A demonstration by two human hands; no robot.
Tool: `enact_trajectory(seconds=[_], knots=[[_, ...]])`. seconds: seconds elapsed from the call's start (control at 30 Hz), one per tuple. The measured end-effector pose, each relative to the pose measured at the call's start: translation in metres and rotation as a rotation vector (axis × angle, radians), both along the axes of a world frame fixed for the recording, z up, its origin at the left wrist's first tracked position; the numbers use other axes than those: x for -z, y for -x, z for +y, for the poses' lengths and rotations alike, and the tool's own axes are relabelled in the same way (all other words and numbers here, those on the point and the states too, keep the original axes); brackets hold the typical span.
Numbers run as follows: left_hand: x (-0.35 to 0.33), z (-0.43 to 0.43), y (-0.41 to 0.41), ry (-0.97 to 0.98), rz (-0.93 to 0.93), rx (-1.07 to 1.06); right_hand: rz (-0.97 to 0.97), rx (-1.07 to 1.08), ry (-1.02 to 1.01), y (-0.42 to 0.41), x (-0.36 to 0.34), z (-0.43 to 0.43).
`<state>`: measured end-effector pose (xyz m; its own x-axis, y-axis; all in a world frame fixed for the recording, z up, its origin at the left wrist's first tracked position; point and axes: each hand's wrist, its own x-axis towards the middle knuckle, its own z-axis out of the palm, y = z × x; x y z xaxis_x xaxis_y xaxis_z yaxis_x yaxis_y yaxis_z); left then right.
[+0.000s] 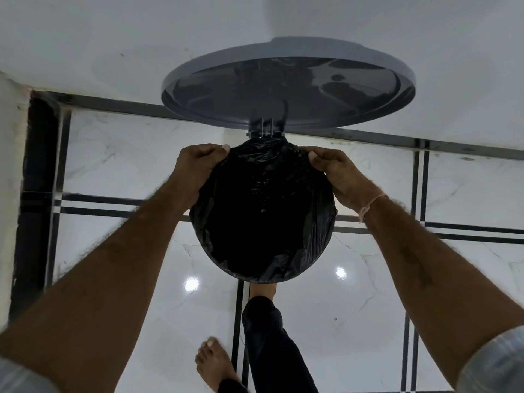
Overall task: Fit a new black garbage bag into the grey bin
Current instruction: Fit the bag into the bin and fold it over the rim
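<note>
The black garbage bag point(263, 211) lay stretched over the mouth of the grey bin point(265, 133), between your two hands. Its plastic covered the whole round rim, so only the hinge bracket showed, just beyond your fingertips. Your left hand point(195, 168) gripped the bag's edge at the far left of the rim, with the fingers curled over the plastic and the thumb tip on top. Your right hand point(337, 171) matched it at the far right, pinching the folded edge with the thumb pointing inward. The hands were well apart, with the width of the bin between them. Both forearms reached forward and converged slightly, bare to the rolled sleeves.

A pale thread bracelet point(370, 207) circled your right wrist. Past your hands, the grey lid point(286, 83) stood open, leaning back against the white wall point(113, 38). Nearer to you than the hands, one trousered leg point(269, 336) reached toward the bin's near edge, where its foot went out of sight. Your other bare foot point(212, 361) rested on the white marble floor point(368, 302).
</note>
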<state>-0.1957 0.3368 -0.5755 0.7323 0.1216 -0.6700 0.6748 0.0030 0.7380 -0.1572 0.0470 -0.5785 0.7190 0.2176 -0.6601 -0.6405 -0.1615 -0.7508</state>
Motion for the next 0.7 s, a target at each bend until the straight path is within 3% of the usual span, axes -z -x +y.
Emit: enact_trajectory(seconds=[0.2, 0.4, 0.57, 0.7], knots=[[0.002, 0.005, -0.015, 0.075, 0.179, 0.041, 0.01, -0.111, -0.04, -0.012, 0.009, -0.008], [0.01, -0.001, -0.021, 0.008, 0.283, 0.0, -0.071, -0.256, 0.057, -0.024, 0.007, -0.011], [0.013, 0.001, -0.021, 0.032, 0.271, -0.068, 0.095, -0.333, 0.063, -0.034, 0.006, -0.008], [0.018, 0.0, -0.008, 0.019, 0.14, -0.113, 0.075, -0.397, 0.107, -0.038, 0.009, -0.006]])
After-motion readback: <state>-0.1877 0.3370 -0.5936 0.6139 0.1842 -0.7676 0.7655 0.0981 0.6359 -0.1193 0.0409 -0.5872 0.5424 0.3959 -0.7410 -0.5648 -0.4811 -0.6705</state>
